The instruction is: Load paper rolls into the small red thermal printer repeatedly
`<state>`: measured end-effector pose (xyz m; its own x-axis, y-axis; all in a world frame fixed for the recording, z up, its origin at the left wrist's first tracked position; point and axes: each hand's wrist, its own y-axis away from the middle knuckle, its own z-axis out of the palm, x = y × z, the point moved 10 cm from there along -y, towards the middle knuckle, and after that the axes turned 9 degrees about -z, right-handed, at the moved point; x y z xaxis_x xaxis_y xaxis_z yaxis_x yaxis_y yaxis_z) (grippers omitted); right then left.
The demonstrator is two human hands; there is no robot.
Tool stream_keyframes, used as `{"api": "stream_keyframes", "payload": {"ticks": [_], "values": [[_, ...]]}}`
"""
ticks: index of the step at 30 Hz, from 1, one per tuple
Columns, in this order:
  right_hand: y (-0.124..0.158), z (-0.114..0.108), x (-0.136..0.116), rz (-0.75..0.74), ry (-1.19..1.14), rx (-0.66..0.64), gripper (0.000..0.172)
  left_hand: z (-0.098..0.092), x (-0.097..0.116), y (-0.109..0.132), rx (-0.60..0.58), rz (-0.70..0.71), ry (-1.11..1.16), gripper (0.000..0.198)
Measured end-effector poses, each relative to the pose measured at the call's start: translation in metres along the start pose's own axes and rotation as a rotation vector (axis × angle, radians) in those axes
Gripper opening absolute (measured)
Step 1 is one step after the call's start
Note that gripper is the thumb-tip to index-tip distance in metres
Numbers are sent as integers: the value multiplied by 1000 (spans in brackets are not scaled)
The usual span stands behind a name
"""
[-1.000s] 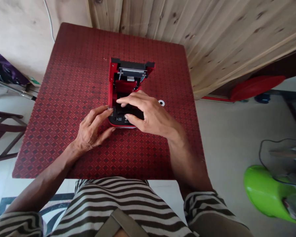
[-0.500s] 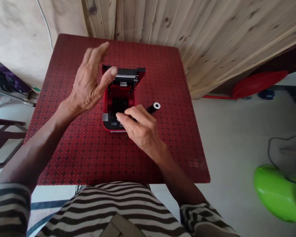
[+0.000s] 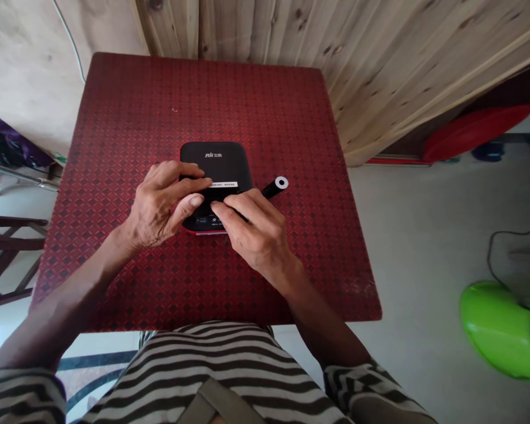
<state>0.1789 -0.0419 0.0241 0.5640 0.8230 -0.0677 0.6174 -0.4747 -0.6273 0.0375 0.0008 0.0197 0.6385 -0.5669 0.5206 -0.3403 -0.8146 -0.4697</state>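
A small red-and-black printer [image 3: 215, 168] lies on the table, its black lid down over the compartment, with white lettering and a white label strip. My left hand [image 3: 159, 200] rests at the lid's left side, fingers stretched across it and thumb apart. At the front right edge of the printer is my right hand [image 3: 256, 232], its fingers curled and thumb and forefinger brought together. Whatever those fingertips hold, if anything, is hidden. A black roll [image 3: 274, 187] with a white ring end sticks out beyond my right knuckles; its contact with the hand is unclear.
The table [image 3: 128, 277] has a red patterned cover and stands against a wooden plank wall [image 3: 265, 32]. A dark wooden chair [image 3: 9, 241] is at the left. A bright green plastic object [image 3: 499, 330] sits on the floor at right.
The printer's lid has swung down from upright and now covers the compartment. My left hand has lowered onto it from above. My right hand has barely moved.
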Motion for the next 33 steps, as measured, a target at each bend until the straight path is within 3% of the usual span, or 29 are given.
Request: {"api": "stream_keyframes", "payload": {"ticks": [6, 12, 19, 23, 26, 29, 33], "values": [[2, 4, 5, 58, -54, -40, 27, 11, -10, 4, -59, -60, -48, 47], [2, 5, 5, 73, -66, -55, 24, 9, -1, 11, -1, 50, -61, 46], [6, -9, 9, 77, -87, 93, 26, 13, -4, 15, -42, 63, -72, 65], [18, -22, 19, 173, -133, 207, 34, 13, -4, 19, -87, 27, -21, 70], [40, -27, 27, 310, -214, 323, 23, 5, 4, 31, -31, 11, 6, 67], [68, -12, 34, 475, -296, 345, 23, -7, 3, 49, 120, -79, -25, 67], [85, 22, 27, 487, -329, 229, 56, -1, 1, 69, 175, -131, -91, 69]]}}
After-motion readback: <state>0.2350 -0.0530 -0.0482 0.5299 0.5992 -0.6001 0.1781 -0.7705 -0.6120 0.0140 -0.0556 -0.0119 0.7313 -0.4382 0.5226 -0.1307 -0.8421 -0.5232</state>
